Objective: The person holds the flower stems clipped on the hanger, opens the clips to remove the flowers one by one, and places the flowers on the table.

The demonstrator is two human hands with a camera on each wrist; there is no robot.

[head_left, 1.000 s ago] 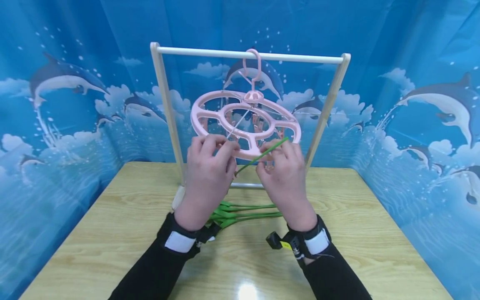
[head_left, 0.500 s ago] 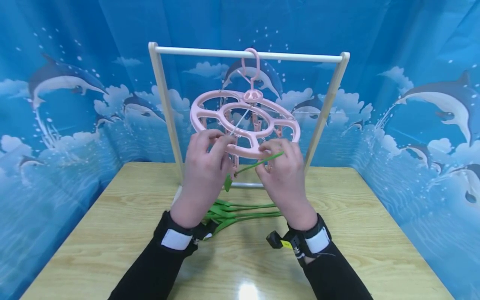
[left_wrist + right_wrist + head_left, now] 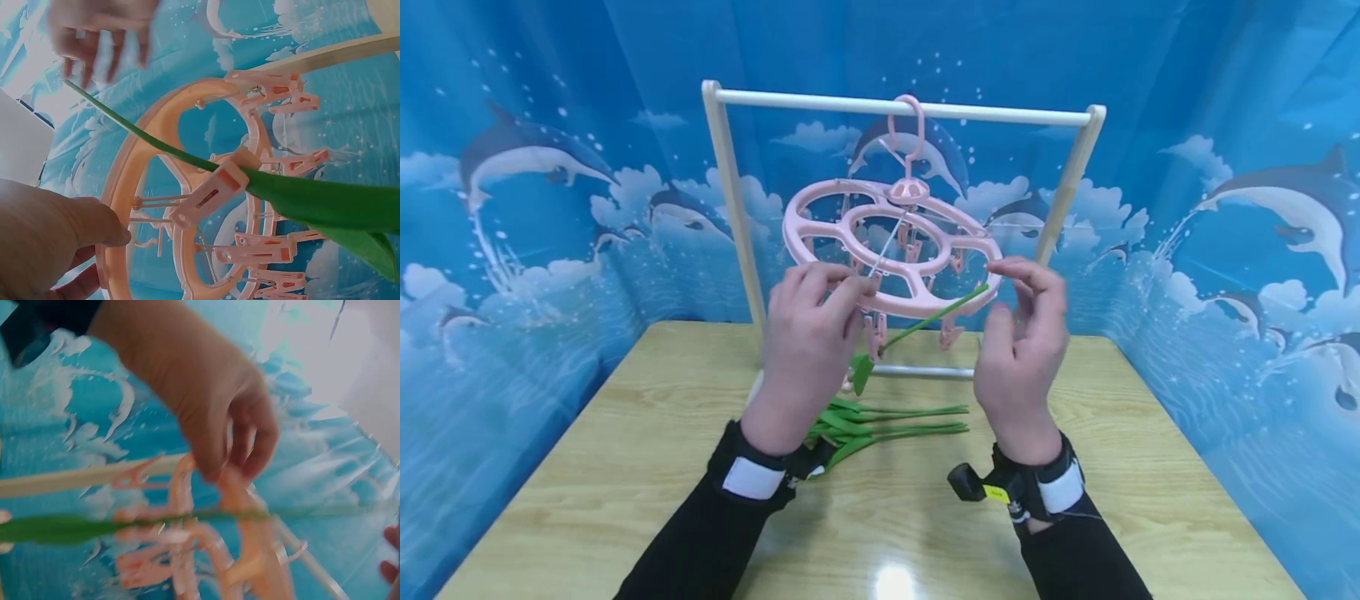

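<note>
a: where is the left hand (image 3: 808,350)?

b: up at the near rim of the pink round clip hanger (image 3: 820,218), which hangs by its hook from the white rail (image 3: 820,101). its fingers (image 3: 838,287) are curled and pinched at the rim, just above a pink clip (image 3: 209,194). the left wrist view shows the thumb pressed against the ring.

a: and the green leaf (image 3: 925,317)?

b: it is caught in that clip. its broad end hangs down beside the left hand, and the thin stem slants up to the right, crossing under the hanger's front rim. in the left wrist view the clip closes right over the leaf where it widens.

a: is the right hand (image 3: 1022,350) holding it?

b: no. the right hand is raised just beside the stem's tip, apart from it, with its fingers loosely bent and spread, gripping nothing.

a: anything else about?

b: more green leaves (image 3: 887,421) lie in a bunch on the wooden table (image 3: 625,467), below and between the two wrists. other pink clips dangle under the hanger. a blue curtain with dolphins (image 3: 527,158) stands behind and to both sides. the right wrist view is blurred, so little more can be read there.
</note>
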